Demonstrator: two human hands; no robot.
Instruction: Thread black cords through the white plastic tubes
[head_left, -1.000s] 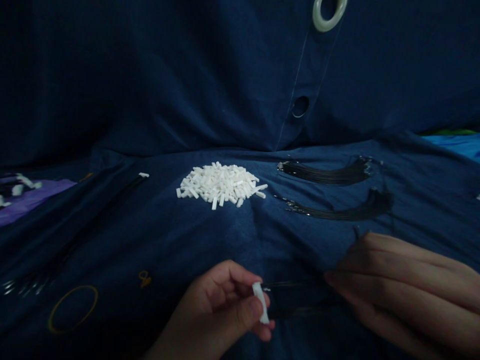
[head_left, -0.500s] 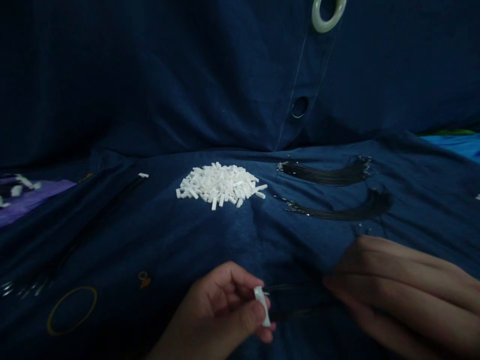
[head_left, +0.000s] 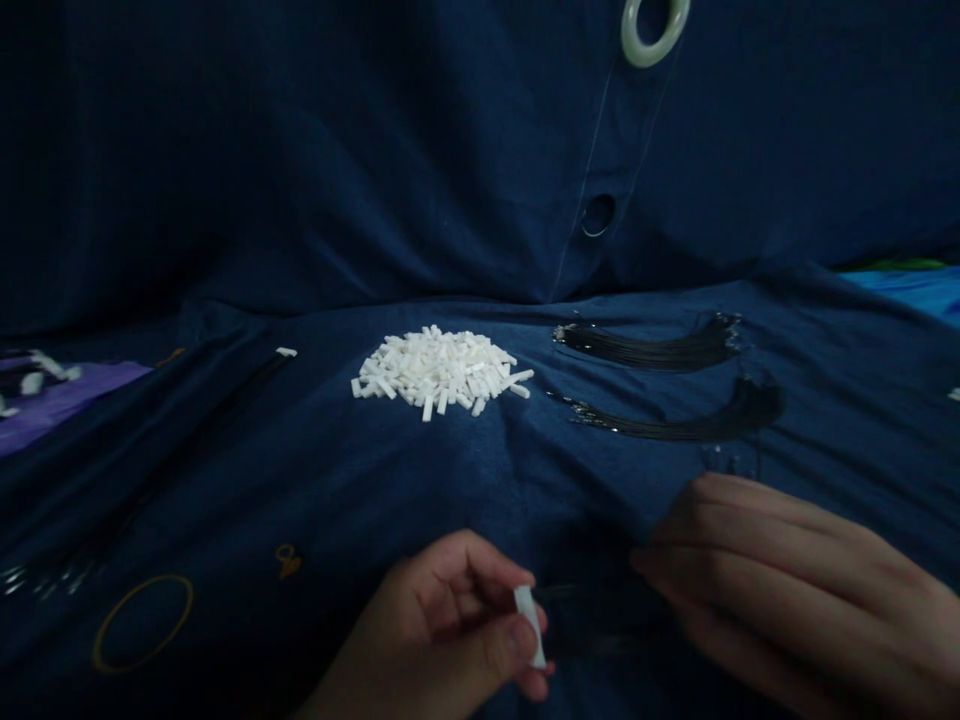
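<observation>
My left hand [head_left: 457, 620] pinches a small flat white strip [head_left: 531, 625] between thumb and fingers, at the bottom middle. To its right my right hand [head_left: 780, 580] is closed, back of the hand upward, with fingertips toward the strip. Faint, blurred lines of a thin black cord [head_left: 574, 592] run between the hands; the right fingertips seem to pinch it, though the grip itself is hidden. Beyond the hands lies a heap of similar white pieces [head_left: 442, 368]. Two bundles of black cords with shiny tips lie at the right, one farther [head_left: 652, 348] and one nearer [head_left: 675, 425].
Dark blue cloth [head_left: 420, 480] covers the surface and rises behind. At the left lie more black cords [head_left: 187, 440] with shiny ends, one with a white piece. A purple item [head_left: 105, 385] sits at the left edge. A pale ring [head_left: 654, 45] hangs at the top.
My right hand has moved slightly left, toward the left hand. The white strip has shifted a little down and right in my left fingers, and the shiny tip beside it no longer shows.
</observation>
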